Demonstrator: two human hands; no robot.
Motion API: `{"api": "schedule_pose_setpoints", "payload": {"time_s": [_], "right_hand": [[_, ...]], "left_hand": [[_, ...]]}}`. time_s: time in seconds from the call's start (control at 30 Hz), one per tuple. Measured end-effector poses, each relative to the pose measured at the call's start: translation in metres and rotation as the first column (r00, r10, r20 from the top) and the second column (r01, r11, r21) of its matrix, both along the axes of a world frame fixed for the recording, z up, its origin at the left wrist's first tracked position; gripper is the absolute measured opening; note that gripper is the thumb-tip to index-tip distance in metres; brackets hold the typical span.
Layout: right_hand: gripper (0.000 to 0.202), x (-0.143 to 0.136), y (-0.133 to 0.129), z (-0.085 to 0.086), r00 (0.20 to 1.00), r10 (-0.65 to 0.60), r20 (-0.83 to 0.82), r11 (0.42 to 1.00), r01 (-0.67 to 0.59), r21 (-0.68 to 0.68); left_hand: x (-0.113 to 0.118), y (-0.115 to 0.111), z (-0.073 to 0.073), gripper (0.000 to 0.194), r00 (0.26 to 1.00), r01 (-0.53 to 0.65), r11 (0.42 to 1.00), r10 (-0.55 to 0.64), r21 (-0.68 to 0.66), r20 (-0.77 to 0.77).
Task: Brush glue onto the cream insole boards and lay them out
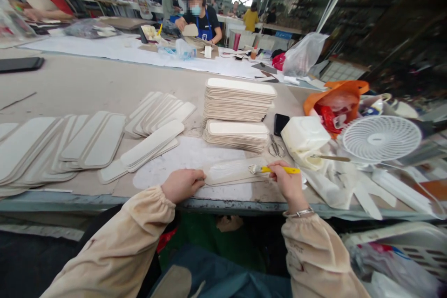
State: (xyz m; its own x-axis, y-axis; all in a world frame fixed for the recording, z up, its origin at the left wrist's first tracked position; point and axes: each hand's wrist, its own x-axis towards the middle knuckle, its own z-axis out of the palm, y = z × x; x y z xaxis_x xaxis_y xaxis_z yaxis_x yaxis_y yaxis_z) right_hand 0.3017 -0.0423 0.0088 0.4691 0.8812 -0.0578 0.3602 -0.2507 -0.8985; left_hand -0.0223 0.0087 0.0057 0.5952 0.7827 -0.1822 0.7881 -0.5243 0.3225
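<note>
A pale rounded panel (228,171) lies flat near the table's front edge, with a wet sheen on its surface. My left hand (184,184) is closed on the panel's left end, fingers pinched together. Wrapped round the yellow handle of a brush (288,170), my right hand (287,185) holds its bristles against the panel's right end. Behind the panel stand two stacks of similar panels, a taller one (239,100) and a lower one (235,136). More panels (153,144) lie fanned out to the left.
Scissors (276,148), a black phone (281,124) and a white plastic container (305,135) are right of the stacks. Farther right are an orange bag (314,102) and a white fan (381,138). A person (206,23) in a blue apron works across the table.
</note>
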Motion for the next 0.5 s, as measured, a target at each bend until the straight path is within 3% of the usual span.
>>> {"api": "schedule_pose_setpoints", "payload": {"time_s": [0.13,0.23,0.4,0.5], "right_hand": [[0.022,0.017,-0.010,0.000,0.976,-0.036,0.213,0.998,0.026,0.052],[0.020,0.013,-0.017,0.002,0.896,-0.014,0.444,0.994,-0.035,0.101],[0.017,-0.006,-0.020,0.006,0.691,0.092,0.717,0.974,-0.213,0.080],[0.017,-0.020,-0.020,0.010,0.683,0.219,0.697,0.925,-0.373,0.075]], "left_hand": [[0.000,0.000,0.000,0.024,1.000,-0.019,1.000,0.020,-0.012,0.007],[0.000,0.000,0.000,0.023,1.000,-0.031,0.999,0.031,-0.012,0.004],[0.000,0.000,0.000,0.023,1.000,-0.024,1.000,0.024,0.003,-0.002],[0.001,0.000,0.002,0.023,0.999,-0.018,1.000,0.018,0.000,-0.029]]}}
